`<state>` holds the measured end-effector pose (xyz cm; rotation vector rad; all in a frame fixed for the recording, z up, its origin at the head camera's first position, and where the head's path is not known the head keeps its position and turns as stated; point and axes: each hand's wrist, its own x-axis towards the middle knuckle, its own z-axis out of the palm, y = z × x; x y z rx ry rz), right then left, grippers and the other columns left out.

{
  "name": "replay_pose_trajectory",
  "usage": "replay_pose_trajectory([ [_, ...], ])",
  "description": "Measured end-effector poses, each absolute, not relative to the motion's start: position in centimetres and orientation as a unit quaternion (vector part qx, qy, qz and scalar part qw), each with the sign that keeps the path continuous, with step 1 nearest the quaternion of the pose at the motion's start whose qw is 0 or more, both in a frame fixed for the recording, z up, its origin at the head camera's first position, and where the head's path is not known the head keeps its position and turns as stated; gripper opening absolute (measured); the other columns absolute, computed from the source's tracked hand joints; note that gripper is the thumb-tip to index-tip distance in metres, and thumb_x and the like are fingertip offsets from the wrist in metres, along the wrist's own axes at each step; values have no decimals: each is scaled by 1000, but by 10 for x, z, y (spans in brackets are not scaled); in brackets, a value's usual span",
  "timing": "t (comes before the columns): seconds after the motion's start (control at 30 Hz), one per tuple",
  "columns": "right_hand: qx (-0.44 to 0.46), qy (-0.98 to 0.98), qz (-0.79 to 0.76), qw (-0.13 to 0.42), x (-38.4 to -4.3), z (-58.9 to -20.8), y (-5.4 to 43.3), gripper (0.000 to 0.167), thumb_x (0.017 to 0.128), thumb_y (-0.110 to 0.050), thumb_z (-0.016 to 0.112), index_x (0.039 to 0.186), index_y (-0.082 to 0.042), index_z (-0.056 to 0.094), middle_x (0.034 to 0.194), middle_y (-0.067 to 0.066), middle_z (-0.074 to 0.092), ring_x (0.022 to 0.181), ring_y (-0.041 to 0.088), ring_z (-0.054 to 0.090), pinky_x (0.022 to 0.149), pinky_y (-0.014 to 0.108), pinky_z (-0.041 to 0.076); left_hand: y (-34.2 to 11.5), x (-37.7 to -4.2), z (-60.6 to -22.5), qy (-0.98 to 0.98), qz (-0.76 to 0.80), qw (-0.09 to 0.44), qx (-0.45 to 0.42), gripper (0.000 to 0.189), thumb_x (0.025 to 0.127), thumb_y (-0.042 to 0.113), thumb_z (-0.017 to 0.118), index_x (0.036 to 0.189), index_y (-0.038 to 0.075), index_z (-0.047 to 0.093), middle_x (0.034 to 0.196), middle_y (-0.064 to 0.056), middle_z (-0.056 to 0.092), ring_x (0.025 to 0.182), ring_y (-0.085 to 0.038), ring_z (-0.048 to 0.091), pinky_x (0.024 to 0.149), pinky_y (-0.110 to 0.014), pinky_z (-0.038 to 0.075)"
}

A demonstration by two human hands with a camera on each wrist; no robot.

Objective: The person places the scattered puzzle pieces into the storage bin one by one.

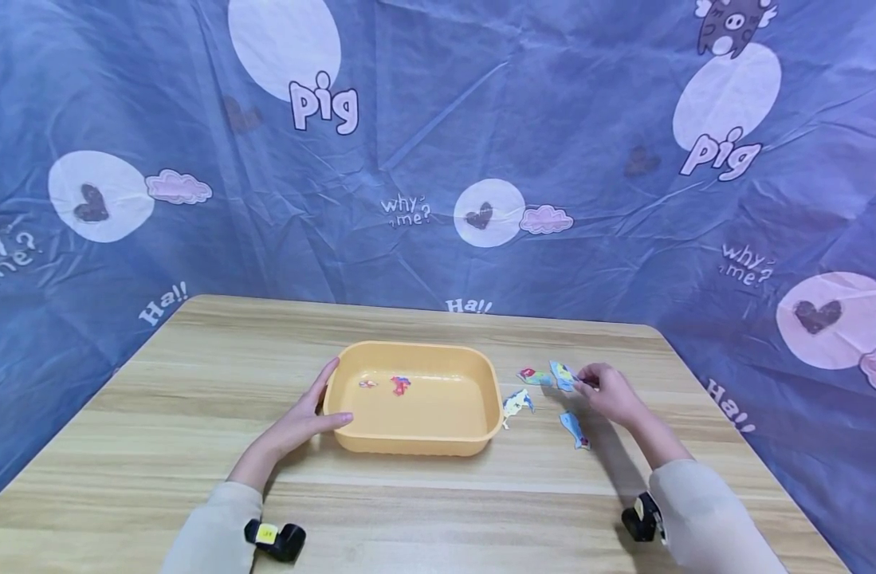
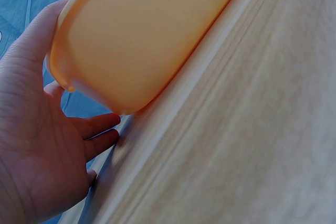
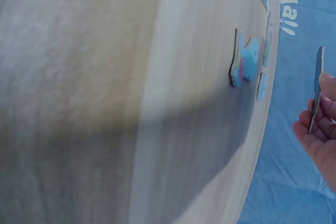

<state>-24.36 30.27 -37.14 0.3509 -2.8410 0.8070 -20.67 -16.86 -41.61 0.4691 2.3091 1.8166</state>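
Note:
A shallow orange-yellow plastic tray (image 1: 416, 446) rests on the table. My left hand (image 1: 301, 418) grips its left end, thumb over the rim and other fingers along the outer wall; the left wrist view shows the tray's side (image 2: 142, 40) close to that palm. Off to the right of the tray, my right hand (image 1: 610, 392) pinches a thin flat cutout piece (image 3: 317, 90), seen edge-on, above the tabletop. By that hand lie a blue-and-yellow cutout (image 1: 562, 375), a red-and-green one (image 1: 534, 376) and a blue fish-shaped one (image 1: 574, 429).
A cream-and-blue cutout (image 1: 516, 405) lies close to the tray's right end. Inside the tray are a small red-and-blue piece (image 1: 400, 386) and a small pale-and-red piece (image 1: 368, 384). Behind the wooden table (image 1: 409, 518) hangs a blue printed cloth (image 1: 409, 263).

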Motion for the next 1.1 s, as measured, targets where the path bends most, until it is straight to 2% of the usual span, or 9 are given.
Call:
replay_pose_trajectory([
  [0.2, 112, -953, 266, 97, -245, -365, 299, 10, 79, -5, 59, 82, 4, 57, 76, 9, 55, 73, 22, 51, 63, 35, 42, -168, -207, -416, 774, 607, 81, 164, 88, 77, 22, 64, 140, 22, 3, 141, -17, 4, 126, -30, 8, 98, -48, 7],
  [0.43, 131, -947, 277, 96, -248, -357, 293, 11, 80, -5, 58, 84, 5, 57, 78, 10, 57, 76, 26, 53, 67, 39, 43, -168, -207, -417, 776, 605, 81, 160, 89, 76, 23, 65, 140, 23, 3, 142, -17, 3, 126, -30, 7, 98, -48, 7],
  [0.67, 143, -943, 283, 102, -251, -349, 284, 21, 81, -3, 57, 96, 12, 56, 86, 18, 58, 81, 31, 54, 71, 42, 44, -167, -207, -417, 778, 603, 86, 155, 90, 75, 24, 65, 140, 22, 2, 142, -16, 3, 126, -30, 6, 98, -49, 7],
  [0.83, 159, -940, 283, 105, -253, -343, 275, 24, 81, -3, 57, 99, 12, 57, 90, 20, 57, 82, 31, 54, 71, 41, 44, -166, -203, -409, 765, 617, 91, 161, 88, 77, 19, 64, 140, 20, 2, 140, -21, 5, 125, -33, 10, 98, -48, 9],
  [1.1, 168, -939, 286, 93, -257, -334, 259, 25, 81, -4, 56, 101, 11, 57, 92, 19, 55, 85, 31, 52, 74, 42, 43, -168, -209, -418, 762, 622, 93, 157, 89, 78, 17, 63, 140, 21, 0, 141, -19, 5, 125, -32, 12, 98, -48, 10],
])
